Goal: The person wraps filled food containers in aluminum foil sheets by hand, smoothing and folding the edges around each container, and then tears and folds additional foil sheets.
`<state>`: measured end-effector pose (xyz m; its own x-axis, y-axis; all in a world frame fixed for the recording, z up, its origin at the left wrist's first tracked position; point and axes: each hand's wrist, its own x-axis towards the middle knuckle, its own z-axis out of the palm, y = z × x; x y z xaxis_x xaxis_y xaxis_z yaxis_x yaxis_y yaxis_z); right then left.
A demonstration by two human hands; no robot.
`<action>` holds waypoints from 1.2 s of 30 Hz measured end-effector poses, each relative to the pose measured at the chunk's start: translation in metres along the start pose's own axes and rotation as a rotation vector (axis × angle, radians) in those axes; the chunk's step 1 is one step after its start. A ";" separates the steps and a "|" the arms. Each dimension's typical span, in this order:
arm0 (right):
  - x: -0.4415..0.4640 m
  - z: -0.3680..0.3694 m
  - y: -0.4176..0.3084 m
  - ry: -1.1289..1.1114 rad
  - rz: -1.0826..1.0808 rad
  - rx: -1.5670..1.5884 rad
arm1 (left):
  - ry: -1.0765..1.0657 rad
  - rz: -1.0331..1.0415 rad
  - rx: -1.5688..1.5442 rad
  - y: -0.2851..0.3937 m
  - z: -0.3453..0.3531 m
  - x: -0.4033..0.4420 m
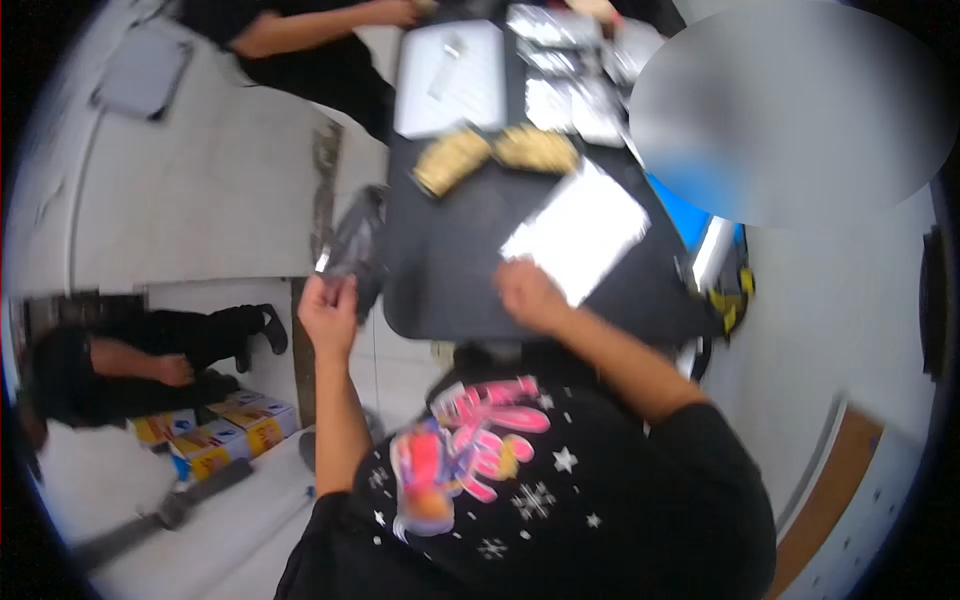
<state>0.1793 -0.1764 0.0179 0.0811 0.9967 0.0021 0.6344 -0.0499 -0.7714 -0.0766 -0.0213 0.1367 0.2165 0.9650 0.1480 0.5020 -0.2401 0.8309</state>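
Observation:
My left hand (330, 308) is closed on the edge of a dark, see-through plastic bag (358, 245), which hangs beside the table's left edge. On the dark table, my right hand (535, 295) has its fingers curled in. It meets the near-left edge of a shiny white flat packet or sheet (585, 232); whether anything is between those fingers is hidden by blur. Just beyond lie two yellowish, noodle-like bundles, one on the left (452, 161) and one on the right (537, 149).
The black table (450, 285) also holds a white tray or sheet (420, 85) and several silvery packets (549, 105). Another person's arm (300, 32) reaches in at the far left. A second person (150, 360) is at left, near yellow-and-white boxes (225, 440).

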 end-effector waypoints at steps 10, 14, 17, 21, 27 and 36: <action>-0.049 -0.114 0.144 0.809 0.459 -0.076 | -0.283 -0.079 -0.021 0.031 0.071 -0.028; -0.017 -0.125 0.141 0.499 0.789 -0.223 | -0.351 -0.036 -0.031 0.046 0.078 -0.034; -0.008 -0.118 0.138 0.451 0.803 -0.356 | -0.362 0.004 -0.053 0.042 0.078 -0.033; -0.018 -0.110 0.141 0.468 0.702 -0.312 | -0.349 -0.027 -0.133 0.033 0.075 -0.030; -0.014 -0.129 0.126 0.274 0.842 -0.222 | -0.272 -0.086 -0.109 0.023 0.078 -0.032; -0.042 -0.161 0.123 0.318 0.377 0.448 | -0.194 -0.121 -0.107 0.021 0.064 -0.037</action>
<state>0.3775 -0.2352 0.0248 0.5010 0.8455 -0.1849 0.1430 -0.2916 -0.9458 -0.0208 -0.0686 0.1147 0.3219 0.9453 -0.0535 0.4447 -0.1010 0.8900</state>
